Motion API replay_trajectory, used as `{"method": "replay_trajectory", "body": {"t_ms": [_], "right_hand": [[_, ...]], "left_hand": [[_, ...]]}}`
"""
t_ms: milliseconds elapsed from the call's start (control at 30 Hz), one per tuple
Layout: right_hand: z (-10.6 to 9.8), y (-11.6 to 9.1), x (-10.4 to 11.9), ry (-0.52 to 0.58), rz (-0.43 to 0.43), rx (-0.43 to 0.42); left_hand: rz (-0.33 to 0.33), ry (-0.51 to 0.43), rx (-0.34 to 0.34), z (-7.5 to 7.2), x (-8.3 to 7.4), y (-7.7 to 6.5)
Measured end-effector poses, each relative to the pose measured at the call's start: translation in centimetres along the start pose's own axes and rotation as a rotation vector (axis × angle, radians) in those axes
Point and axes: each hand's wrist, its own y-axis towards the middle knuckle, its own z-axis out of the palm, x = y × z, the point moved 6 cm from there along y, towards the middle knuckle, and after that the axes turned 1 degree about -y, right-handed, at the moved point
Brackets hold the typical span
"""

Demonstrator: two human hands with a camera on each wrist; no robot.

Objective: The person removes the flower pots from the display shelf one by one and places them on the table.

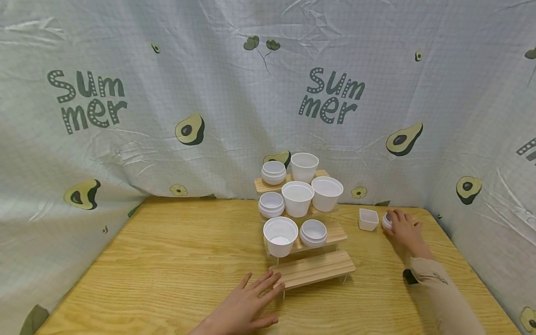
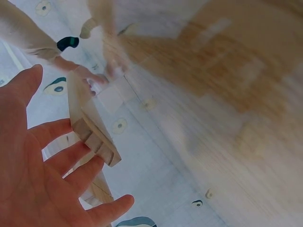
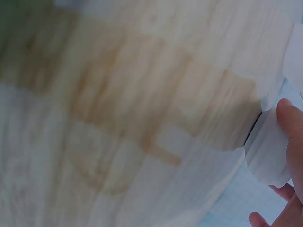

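My left hand [image 1: 248, 305] lies with spread fingers at the left end of the lowest wooden step [image 1: 313, 269] of a tiered stand. In the left wrist view its fingertips touch the end of that board [image 2: 92, 137]. Over at the right, my right hand [image 1: 405, 231] grips a small round white pot [image 1: 387, 221] on the table, thumb and fingers around its side. The right wrist view shows the pot [image 3: 267, 151] upside down in the picture, partly covered by the hand. Left of it stands a square white pot [image 1: 368, 220].
The stand's upper steps carry several white pots: tall tapered ones such as this flowerpot [image 1: 297, 200], and low round ones such as this pot [image 1: 313, 232]. A wood-grain table [image 1: 181, 253] lies beneath. A curtain [image 1: 235, 97] printed with avocados hangs behind and at the sides.
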Motion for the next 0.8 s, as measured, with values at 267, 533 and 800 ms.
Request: {"method": "replay_trajectory", "body": {"t_ms": [267,533,800], "right_hand": [[-0.10,0.12,0.48,-0.002,0.010,0.009],[0.16,0.21,0.18,-0.010,0.011,0.011],[0.25,-0.08,-0.18,-0.018,-0.011,0.018]], "left_hand": [[-0.003,-0.004,0.004,0.06,0.00,0.01],[-0.001,-0.010,0.018,0.25,0.11,0.05],[0.000,-0.008,0.021,0.29,0.14,0.01]]}}
